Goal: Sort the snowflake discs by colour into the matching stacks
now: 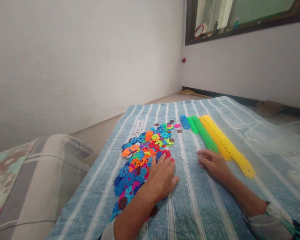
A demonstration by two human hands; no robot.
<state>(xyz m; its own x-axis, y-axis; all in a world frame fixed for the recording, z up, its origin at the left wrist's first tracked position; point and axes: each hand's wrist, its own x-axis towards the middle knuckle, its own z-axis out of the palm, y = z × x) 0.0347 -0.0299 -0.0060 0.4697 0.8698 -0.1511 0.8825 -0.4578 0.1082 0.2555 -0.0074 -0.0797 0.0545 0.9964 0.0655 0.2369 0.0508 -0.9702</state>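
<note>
A heap of small, many-coloured toothed plastic discs (142,151) lies on a blue striped cloth (195,200). My left hand (162,176) rests palm down on the near right part of the heap, fingers stretched flat over the discs. My right hand (212,162) lies on the cloth with fingers loosely curled, just below the near end of a green row (203,133). To the right of the heap the discs are sorted into rows: a short blue row (184,122), green rows, and long yellow rows (227,146). I cannot see anything held in the right hand.
A clear plastic bag (260,133) lies on the cloth to the right of the yellow rows. A grey and patterned cushion (40,173) sits at the left. White walls and a bare floor lie beyond, with a dark-framed window (240,20) at upper right.
</note>
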